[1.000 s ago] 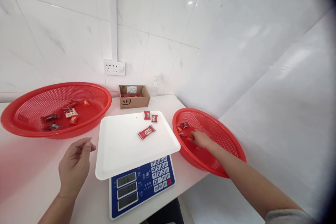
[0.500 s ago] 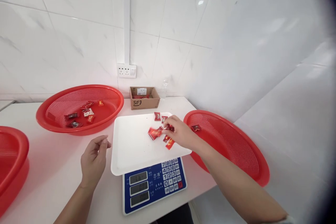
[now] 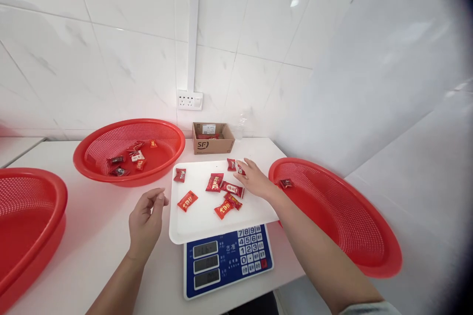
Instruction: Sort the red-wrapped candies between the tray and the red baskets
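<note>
Over the right part of the scale's white tray [image 3: 195, 226], my right hand [image 3: 254, 179] is open, its fingers apart beside a small wrapped candy [image 3: 240, 170] that they partly cover. Another small red candy [image 3: 231, 164] lies just past its fingertips. A larger red candy [image 3: 215, 182], a long one with a white label [image 3: 232, 188] and an orange-red one [image 3: 223, 209] lie near the tray's middle. Toward the left lie one more orange-red candy [image 3: 187, 201] and a dark red one [image 3: 180, 174]. My left hand [image 3: 146, 219] is closed beside the tray's left edge, with nothing visible in it.
Below the tray is the scale's blue keypad panel [image 3: 229, 261]. Red baskets stand at the back left [image 3: 88, 170], far left [image 3: 33, 226] and right [image 3: 332, 216]; the back-left one holds several candies. A cardboard box [image 3: 214, 146] stands by the wall, next to a clear plastic item [image 3: 239, 130].
My right hand has let go of red candies, which now lie spread across the tray, two of them farther left. Its fingers have opened. My left hand stays closed beside the tray.
</note>
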Available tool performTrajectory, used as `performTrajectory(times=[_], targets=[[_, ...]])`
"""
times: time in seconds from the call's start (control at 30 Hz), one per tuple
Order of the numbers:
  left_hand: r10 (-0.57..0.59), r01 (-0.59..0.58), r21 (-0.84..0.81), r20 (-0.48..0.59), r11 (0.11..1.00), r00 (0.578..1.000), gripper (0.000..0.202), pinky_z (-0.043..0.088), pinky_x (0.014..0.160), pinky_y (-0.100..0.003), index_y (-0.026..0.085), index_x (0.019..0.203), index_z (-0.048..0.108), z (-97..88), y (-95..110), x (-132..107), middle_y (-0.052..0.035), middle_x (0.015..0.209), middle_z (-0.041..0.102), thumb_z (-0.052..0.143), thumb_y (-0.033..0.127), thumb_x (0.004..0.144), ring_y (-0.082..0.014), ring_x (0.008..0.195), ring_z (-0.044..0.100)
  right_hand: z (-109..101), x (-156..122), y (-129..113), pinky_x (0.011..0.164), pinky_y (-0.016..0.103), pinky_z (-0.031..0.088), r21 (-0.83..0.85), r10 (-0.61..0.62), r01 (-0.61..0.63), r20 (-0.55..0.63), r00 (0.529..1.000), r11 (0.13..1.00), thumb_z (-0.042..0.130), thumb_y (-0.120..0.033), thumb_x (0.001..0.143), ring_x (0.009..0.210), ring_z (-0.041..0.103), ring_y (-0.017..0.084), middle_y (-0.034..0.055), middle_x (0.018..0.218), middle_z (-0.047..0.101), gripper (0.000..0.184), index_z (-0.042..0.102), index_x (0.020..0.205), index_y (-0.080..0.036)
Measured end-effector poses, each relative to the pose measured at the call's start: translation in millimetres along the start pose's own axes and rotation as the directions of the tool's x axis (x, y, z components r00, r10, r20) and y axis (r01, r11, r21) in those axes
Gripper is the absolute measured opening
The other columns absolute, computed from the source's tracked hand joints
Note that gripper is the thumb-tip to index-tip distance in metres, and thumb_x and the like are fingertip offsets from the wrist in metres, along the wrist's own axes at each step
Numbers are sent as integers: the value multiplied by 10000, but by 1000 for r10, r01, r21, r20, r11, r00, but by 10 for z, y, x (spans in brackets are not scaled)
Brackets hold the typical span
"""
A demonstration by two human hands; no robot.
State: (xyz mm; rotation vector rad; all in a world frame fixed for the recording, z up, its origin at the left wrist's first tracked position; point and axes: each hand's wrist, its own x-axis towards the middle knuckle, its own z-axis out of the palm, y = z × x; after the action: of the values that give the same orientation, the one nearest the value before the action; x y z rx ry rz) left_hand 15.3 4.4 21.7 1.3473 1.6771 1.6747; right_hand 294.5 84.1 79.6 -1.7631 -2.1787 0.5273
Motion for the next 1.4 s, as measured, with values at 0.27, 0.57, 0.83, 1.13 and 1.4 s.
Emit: performTrajectory(times=[0.27,0.57,0.83,1.13,1.4], targets=[[21,-21,-10,13,1000,1000,251,531,658,-292,192,922,603,0,10,-9,-21,716,628,521,402,810,-165,678,618,-1,49,-148,1079,409,258,20,-118,116,132,984,993,387,-476,907,1369,246,248,74,1457,364,521,425,1361,-223],[18,-18,-30,12,999,1000,250,529,675,-308,191,921,600,-9,17,-1,-21,705,624,518,402,814,-171,681,618,120,94,-459,1017,457,311,-78,-161,176,175,971,981,412,-461,894,1286,370,315,121,1374,450,479,499,1298,-220],[17,-17,-14,-16,1000,1000,239,521,673,-290,195,920,603,-18,-9,25,-11,701,629,521,392,811,-163,673,628,473,157,-1215,1056,613,142,-97,-470,511,278,838,854,399,-508,896,1396,88,337,113,1529,187,557,387,1381,-234],[29,-29,-40,-10,999,1000,256,522,668,-296,189,921,602,-22,2,12,-10,704,619,513,408,821,-156,665,614,335,-186,-910,1073,570,202,-227,-489,567,320,812,792,473,-155,883,1366,227,332,107,1436,401,332,606,1186,-177],[52,-52,-38,4,998,999,242,520,678,-294,188,915,600,-6,28,-14,-5,699,617,519,395,819,-152,666,604,228,-752,-667,1095,541,197,-42,-489,509,221,844,860,478,-208,904,1364,259,285,30,1324,546,283,643,1131,-247]])
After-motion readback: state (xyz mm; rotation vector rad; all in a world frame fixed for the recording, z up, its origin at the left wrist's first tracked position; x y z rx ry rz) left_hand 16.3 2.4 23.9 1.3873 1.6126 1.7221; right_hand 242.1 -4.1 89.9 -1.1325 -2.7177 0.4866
